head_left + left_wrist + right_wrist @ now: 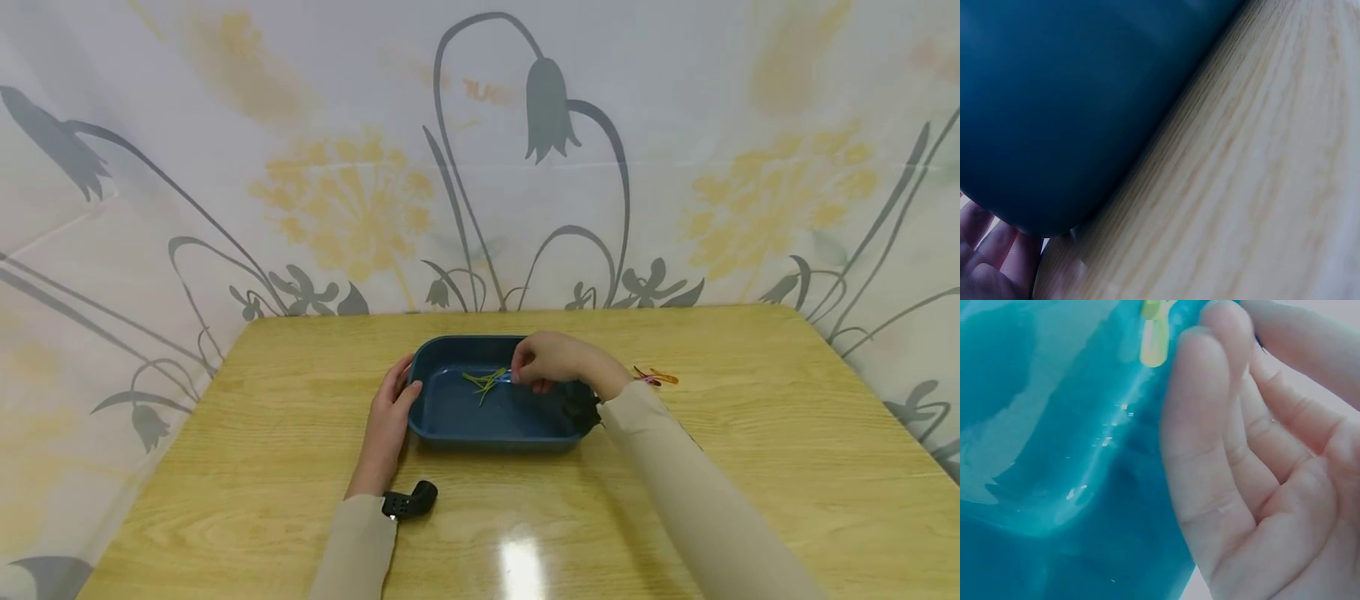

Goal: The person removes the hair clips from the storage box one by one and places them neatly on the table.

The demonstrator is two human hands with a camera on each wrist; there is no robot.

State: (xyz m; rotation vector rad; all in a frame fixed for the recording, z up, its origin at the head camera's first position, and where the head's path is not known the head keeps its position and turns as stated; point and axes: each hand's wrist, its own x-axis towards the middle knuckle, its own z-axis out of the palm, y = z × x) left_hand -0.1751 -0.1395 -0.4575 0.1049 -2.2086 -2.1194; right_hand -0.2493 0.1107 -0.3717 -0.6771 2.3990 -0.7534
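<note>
Dark blue tray (450, 417), green stems (483, 382), light wood-grain table (750, 433), grey-and-yellow floral backdrop (352, 200)

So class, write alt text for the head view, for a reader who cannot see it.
A right hand reaches into a blue tray by green stems, while the left hand rests against its side on a wooden table.

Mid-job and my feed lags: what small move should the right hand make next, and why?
Probably lift the green stems slightly. The right hand seems to pinch their end inside the blue tray, though the grip is partly hidden, and the left hand rests against the tray's side.
</note>
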